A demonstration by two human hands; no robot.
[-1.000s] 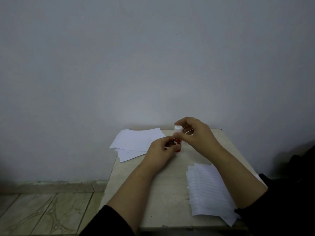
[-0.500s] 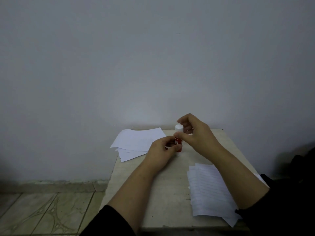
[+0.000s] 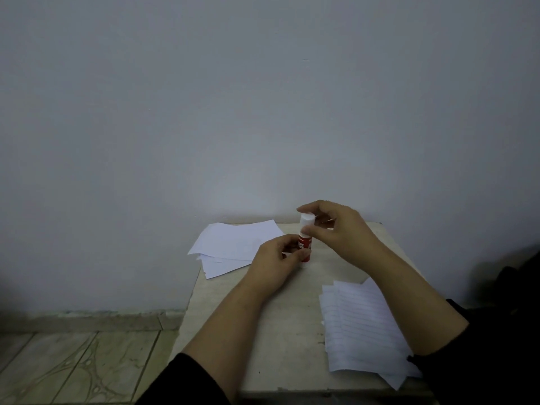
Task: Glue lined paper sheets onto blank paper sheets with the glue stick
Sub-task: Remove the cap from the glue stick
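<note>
Left hand (image 3: 276, 258) clamps the upright glue stick (image 3: 305, 249); right hand (image 3: 336, 232) pinches its white cap (image 3: 306, 222)

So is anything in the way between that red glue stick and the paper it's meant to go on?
Only its own white cap, which is on the red glue stick. The right hand pinches the cap; the left hand holds the body. The bare tabletop between the stacks looks clear.

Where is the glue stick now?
The glue stick stands upright at the table's far middle, left hand on its red body, right hand on its white cap.
</note>
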